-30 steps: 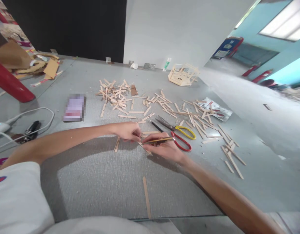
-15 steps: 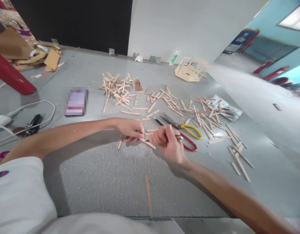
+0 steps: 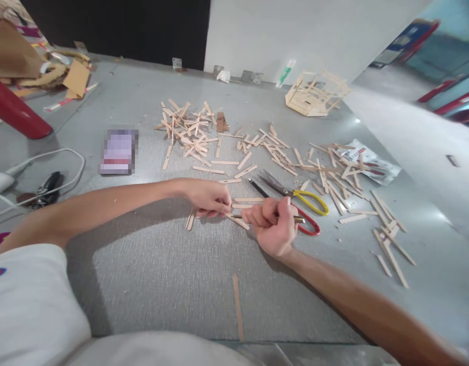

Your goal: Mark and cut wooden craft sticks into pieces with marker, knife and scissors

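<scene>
My left hand is closed, thumb and fingertips pinching a wooden craft stick low over the table. My right hand wraps round a slim pen-like tool with a brass-coloured end. The tool's narrow tip meets or nearly meets the stick beside my left fingertips; its exact kind is hidden by my fist. Just beyond my right hand lie scissors with one yellow and one red handle, and a dark, pointed, pen-shaped thing. Another craft stick lies beneath my left hand.
Piles of craft sticks spread across the table's middle and right. A stick-built frame stands at the back right. A phone, white cable and red cylinder are left. A single stick lies near the front edge.
The view has shifted slightly, so the table's things sit a little differently. My right hand has turned a little, showing more of the tool's brass end. Both grips stay the same.
</scene>
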Tool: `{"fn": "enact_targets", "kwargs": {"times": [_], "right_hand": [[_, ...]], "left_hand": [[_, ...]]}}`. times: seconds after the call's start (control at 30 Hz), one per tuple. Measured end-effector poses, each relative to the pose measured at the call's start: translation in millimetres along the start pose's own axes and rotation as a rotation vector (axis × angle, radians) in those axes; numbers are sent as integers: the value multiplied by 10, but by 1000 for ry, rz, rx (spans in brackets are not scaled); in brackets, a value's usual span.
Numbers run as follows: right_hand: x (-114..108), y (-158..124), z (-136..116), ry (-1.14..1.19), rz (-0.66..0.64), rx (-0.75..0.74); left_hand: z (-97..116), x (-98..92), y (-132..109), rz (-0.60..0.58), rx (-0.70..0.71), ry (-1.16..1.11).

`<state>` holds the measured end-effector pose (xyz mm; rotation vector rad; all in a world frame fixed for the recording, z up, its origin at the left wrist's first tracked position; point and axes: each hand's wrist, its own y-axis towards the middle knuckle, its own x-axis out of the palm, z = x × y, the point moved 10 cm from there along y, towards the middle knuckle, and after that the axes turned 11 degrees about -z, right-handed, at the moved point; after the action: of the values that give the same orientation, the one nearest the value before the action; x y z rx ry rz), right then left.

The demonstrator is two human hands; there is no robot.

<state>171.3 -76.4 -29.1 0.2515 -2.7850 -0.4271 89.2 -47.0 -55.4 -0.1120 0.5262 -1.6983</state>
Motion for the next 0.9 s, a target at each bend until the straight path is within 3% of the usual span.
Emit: {"fn": "enact_targets", "kwargs": {"times": [0.33, 0.53, 0.9], "right_hand": [[12, -22, -14, -12, -12, -9], [131, -53, -44, 3, -135, -116], [86, -102, -23, -43, -105, -82]], "left_hand": [[-20, -11, 2, -8, 21, 10], [-27, -12, 2, -16, 21, 20], [-42, -7, 7, -5, 49, 22]]}}
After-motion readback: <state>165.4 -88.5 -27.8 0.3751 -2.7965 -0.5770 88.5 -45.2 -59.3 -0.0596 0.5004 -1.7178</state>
